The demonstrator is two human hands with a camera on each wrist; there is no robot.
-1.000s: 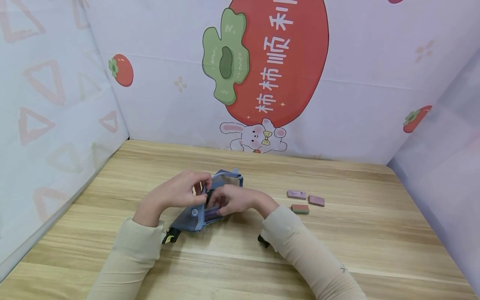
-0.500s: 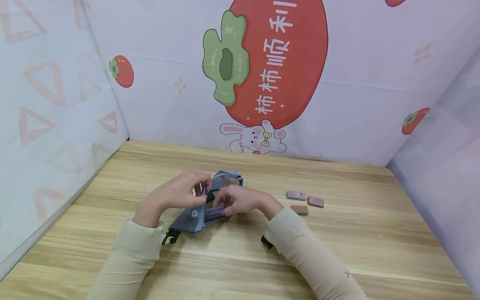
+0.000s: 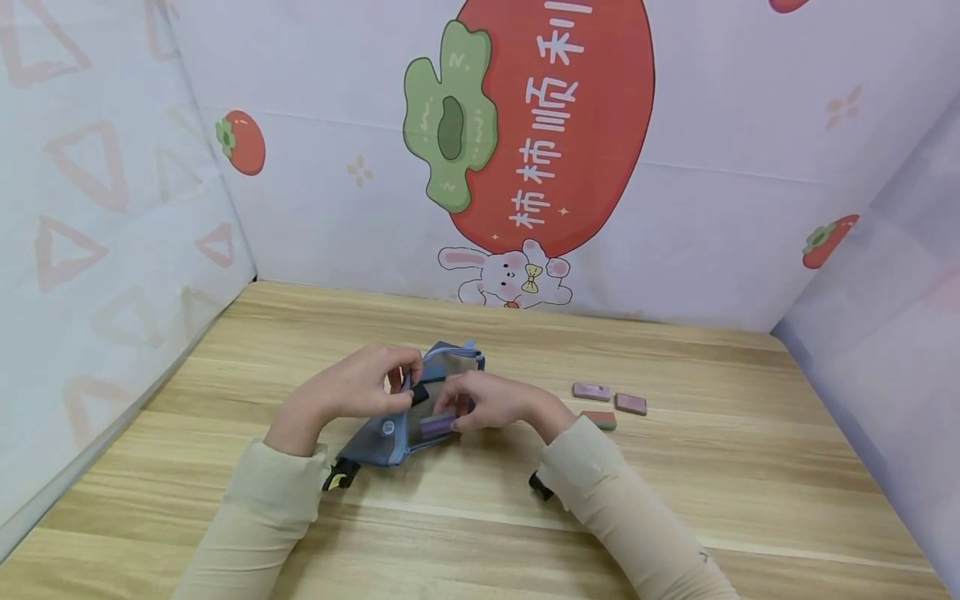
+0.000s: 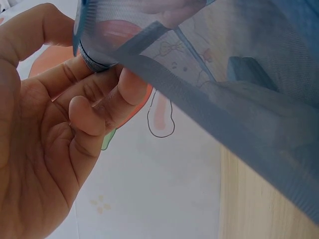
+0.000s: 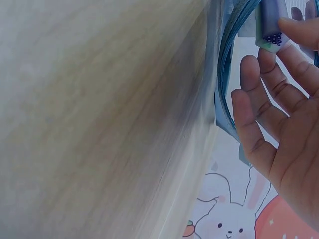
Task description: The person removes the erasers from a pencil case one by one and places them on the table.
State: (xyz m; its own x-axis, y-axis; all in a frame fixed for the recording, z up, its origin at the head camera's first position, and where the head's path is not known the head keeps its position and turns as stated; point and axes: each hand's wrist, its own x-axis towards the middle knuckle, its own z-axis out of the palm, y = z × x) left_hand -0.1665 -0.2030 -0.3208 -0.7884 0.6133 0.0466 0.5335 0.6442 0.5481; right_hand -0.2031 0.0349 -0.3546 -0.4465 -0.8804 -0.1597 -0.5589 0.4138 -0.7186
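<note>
Bright, even light; blurred wrist views

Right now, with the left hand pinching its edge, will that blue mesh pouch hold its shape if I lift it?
Probably not. The blue mesh pouch sags between the left hand and the table, so it looks floppy. Thin see-through mesh suggests it is light. The right hand pinches a purple eraser at its mouth; contents could shift.

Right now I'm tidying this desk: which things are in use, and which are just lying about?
In use:
- blue mesh pouch, gripped by the left hand
- small purple eraser, pinched by the right hand

Lying about:
- three small erasers on the wooden table
</note>
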